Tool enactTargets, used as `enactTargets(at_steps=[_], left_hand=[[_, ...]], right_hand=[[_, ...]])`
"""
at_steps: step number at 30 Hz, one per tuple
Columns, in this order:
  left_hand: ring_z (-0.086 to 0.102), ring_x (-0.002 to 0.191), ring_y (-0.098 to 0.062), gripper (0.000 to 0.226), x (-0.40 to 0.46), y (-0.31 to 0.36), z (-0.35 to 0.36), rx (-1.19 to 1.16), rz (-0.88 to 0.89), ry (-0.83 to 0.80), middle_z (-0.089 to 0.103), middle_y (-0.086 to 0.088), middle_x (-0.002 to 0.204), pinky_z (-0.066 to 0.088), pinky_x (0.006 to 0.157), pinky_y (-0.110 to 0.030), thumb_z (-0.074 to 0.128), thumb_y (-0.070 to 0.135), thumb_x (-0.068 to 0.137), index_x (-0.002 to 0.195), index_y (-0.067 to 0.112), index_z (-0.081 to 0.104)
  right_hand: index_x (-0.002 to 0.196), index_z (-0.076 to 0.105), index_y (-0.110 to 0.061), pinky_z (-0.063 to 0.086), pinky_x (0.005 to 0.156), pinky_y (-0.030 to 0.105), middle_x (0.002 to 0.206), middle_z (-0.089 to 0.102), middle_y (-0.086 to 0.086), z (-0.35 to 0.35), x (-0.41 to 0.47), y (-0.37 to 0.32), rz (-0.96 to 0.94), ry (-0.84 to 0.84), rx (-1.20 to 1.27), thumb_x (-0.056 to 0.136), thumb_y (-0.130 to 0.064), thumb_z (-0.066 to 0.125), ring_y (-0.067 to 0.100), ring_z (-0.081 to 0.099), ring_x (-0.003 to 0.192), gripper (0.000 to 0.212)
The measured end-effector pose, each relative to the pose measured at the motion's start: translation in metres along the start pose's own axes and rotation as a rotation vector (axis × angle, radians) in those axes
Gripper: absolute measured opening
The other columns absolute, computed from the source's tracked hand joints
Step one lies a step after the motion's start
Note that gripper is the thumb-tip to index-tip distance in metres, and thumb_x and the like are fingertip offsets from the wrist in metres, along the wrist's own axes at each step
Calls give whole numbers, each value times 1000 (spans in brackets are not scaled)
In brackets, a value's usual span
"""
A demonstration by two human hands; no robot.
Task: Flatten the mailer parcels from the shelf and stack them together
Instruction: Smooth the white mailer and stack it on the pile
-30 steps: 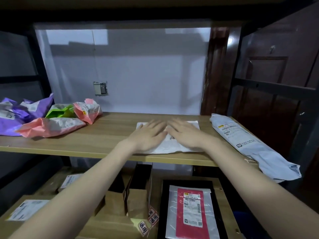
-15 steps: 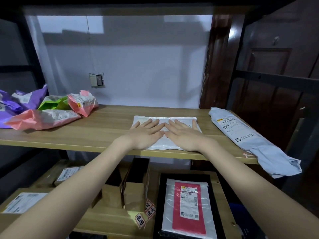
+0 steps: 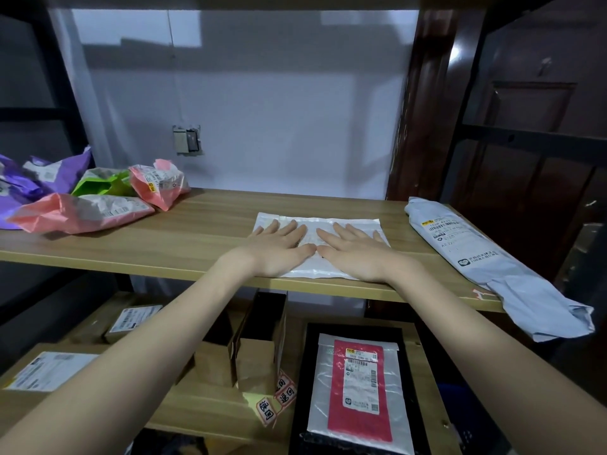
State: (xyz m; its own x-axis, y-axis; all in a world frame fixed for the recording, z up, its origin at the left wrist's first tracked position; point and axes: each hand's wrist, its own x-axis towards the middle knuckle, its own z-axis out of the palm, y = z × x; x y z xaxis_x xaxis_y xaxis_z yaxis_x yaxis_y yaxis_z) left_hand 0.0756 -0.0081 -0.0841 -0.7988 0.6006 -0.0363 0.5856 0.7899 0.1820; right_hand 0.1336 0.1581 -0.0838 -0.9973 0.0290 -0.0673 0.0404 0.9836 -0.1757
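A flat white mailer (image 3: pixel 345 223) lies near the front edge of the wooden shelf (image 3: pixel 203 231). My left hand (image 3: pixel 279 246) and my right hand (image 3: pixel 353 249) rest palm-down on it, side by side, thumbs nearly touching, fingers spread. They cover most of its middle and its label. At the shelf's left end sit crumpled mailers: a long pink one (image 3: pixel 82 213), a smaller pink one (image 3: pixel 159 182), a green one (image 3: pixel 98 185) and a purple one (image 3: pixel 39 174). A long pale blue mailer (image 3: pixel 486 261) lies at the right end, overhanging the front edge.
A white wall with a socket (image 3: pixel 187 139) backs the shelf. Dark metal uprights frame both sides. The lower shelf holds cardboard boxes (image 3: pixel 253 349), labelled parcels (image 3: pixel 49 369) and a black tray (image 3: pixel 303 389) with a red-and-white mailer (image 3: pixel 361 392).
My hands slid toward me over the white mailer and lie flatter and wider apart. The view shifted, so the shelf sits a little differently in frame.
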Motion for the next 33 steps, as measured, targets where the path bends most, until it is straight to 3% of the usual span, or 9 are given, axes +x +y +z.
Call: enactTargets(at_steps=[10, 13, 16, 19, 21, 23, 27, 30, 33], left_hand=[[1, 148, -20, 65, 5, -3, 3, -60, 9, 84, 8, 5, 160, 4, 119, -40, 24, 54, 96, 151, 24, 9], [29, 137, -23, 59, -3, 0, 2, -277, 68, 262, 35, -1, 145, 28, 105, -33, 39, 48, 95, 143, 15, 31], [43, 119, -17, 41, -15, 2, 1, -428, 124, 535, 43, 2, 122, 33, 91, -28, 43, 41, 94, 126, 15, 49], [45, 119, -24, 37, -24, -5, 1, -470, -70, 726, 50, -6, 125, 37, 90, -35, 42, 40, 94, 120, 15, 50], [48, 115, -32, 39, -32, -12, 4, -428, -225, 666, 56, -12, 122, 39, 92, -39, 41, 42, 93, 117, 11, 47], [53, 109, -31, 44, -44, -16, 6, -410, -269, 545, 61, -8, 116, 42, 89, -38, 46, 44, 91, 121, 12, 43], [60, 95, -16, 47, -67, -5, 9, -598, -74, 509, 61, 4, 106, 49, 79, -30, 62, 26, 86, 126, 15, 41], [54, 100, -1, 54, -84, 7, 10, -768, 129, 563, 51, 18, 112, 44, 70, -5, 63, 5, 84, 129, 20, 39], [63, 92, -1, 69, -100, 12, 6, -991, 230, 487, 51, 12, 114, 54, 72, -15, 69, -2, 79, 131, 27, 35]], right_hand=[[148, 0, -38, -8, 116, 49, 159, -10, -7, 1, 3, 0, 9, 12, -27, 95, -55, 13, 14, -10, 146, 57], [148, 5, -38, -6, 117, 48, 159, -7, -7, 2, -2, -1, 8, 44, 7, 94, -57, 14, 14, -8, 147, 57], [149, 12, -35, -3, 118, 46, 160, -1, -5, 1, -9, -3, 7, 92, 39, 94, -58, 17, 15, -3, 147, 60], [149, 11, -35, -3, 117, 45, 160, -1, -4, 1, -22, -3, 32, 82, 40, 94, -54, 18, 16, -4, 147, 58], [149, 7, -36, -4, 116, 45, 160, -3, -3, 2, -36, -2, 35, 68, 34, 95, -48, 19, 17, -6, 147, 57], [149, 4, -35, -4, 117, 45, 160, -3, -3, 3, -52, -2, 32, 73, 51, 95, -46, 21, 17, -6, 147, 58], [149, 10, -32, 8, 116, 45, 158, 16, -1, 4, -87, -6, 6, 176, 103, 93, -47, 34, 20, 11, 145, 63], [142, 23, -33, 23, 106, 43, 144, 36, -3, 6, -115, -6, -47, 293, 74, 85, -51, 50, 20, 29, 134, 66], [136, 28, -31, 29, 103, 40, 129, 37, -3, 5, -135, -1, -101, 400, 167, 80, -43, 61, 17, 32, 127, 67]])
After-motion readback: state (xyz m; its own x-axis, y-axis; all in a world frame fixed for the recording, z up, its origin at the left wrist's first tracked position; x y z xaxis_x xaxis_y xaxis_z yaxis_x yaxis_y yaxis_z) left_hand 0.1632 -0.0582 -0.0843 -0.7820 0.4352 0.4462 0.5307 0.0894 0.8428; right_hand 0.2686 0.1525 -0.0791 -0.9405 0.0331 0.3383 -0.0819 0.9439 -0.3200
